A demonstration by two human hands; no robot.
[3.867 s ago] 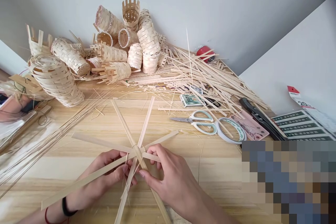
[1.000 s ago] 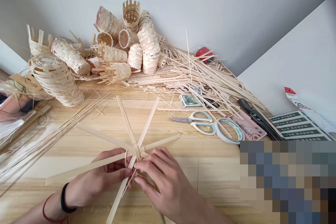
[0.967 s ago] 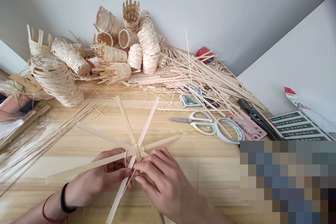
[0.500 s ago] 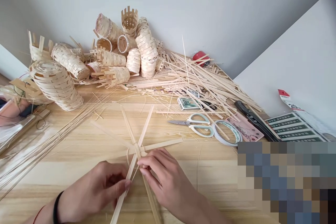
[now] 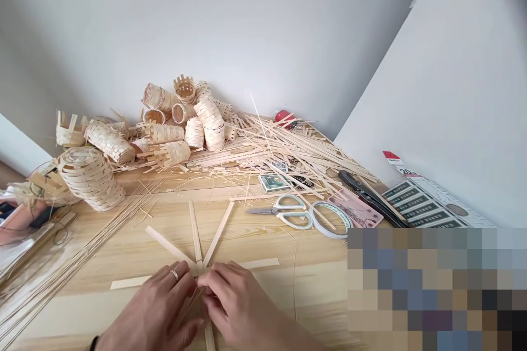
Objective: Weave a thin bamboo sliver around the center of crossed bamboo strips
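- A star of flat wooden strips [image 5: 199, 263] sits on the near part of the worktop [image 5: 321, 290], its crossing right between the two hands, with strips fanning out to the sides and the back
- The left hand [image 5: 158, 301], with a ring [image 5: 174, 275] on one finger, reaches over the star's left side; its fingers are curled at the crossing and its thumb stands apart lower down, but I cannot tell whether its grip has hold of a strip
- The right hand [image 5: 239, 299] is at the right of the crossing, fingers bunched and thumb near them; what its grip holds, if anything, cannot be told
- Beyond the right hand lie scissors [image 5: 276, 209], their handles just beside a roll of tape [image 5: 349, 225]
- A small green box [image 5: 275, 182] is behind the scissors
- Woven baskets [image 5: 164, 100] are heaped at the back, next to loose strips [image 5: 304, 145]
- Thin canes [image 5: 102, 238] slant across the left side
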